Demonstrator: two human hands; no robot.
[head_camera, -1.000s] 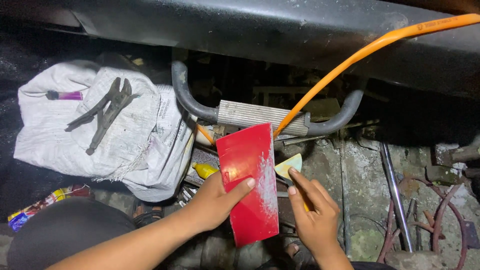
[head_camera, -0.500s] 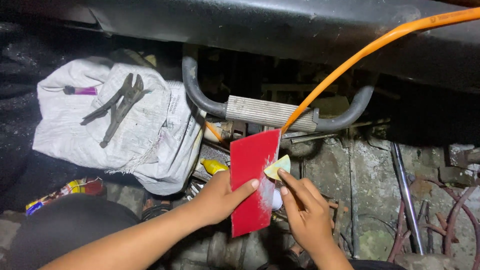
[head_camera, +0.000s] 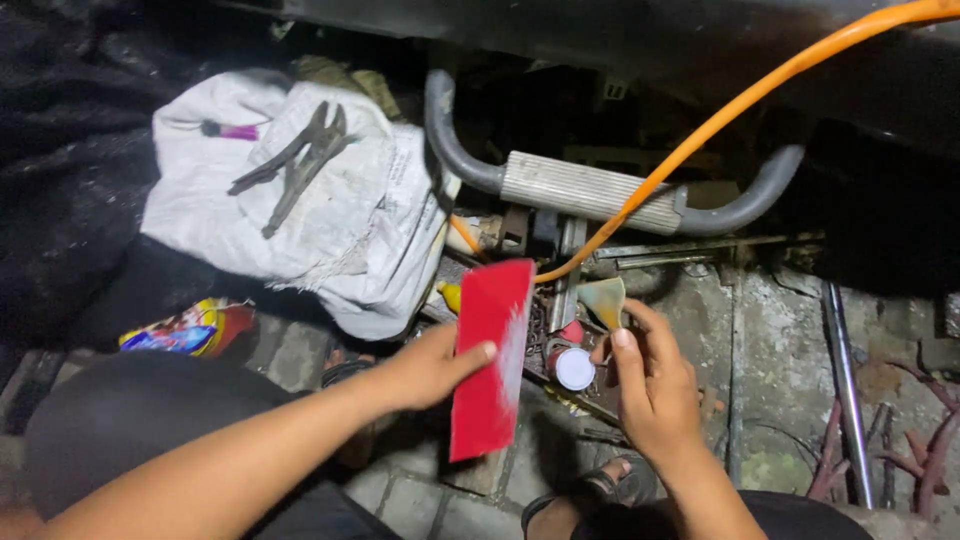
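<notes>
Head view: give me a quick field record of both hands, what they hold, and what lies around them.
left hand: grips a red flat card by its left edge, thumb on its face, card upright
right hand: fingers pinch a small spreader, blade up
between hands: small round white-capped tin
white sack: two pliers on top
orange hose: runs up to the right
ribbed metal cylinder: behind the card
</notes>
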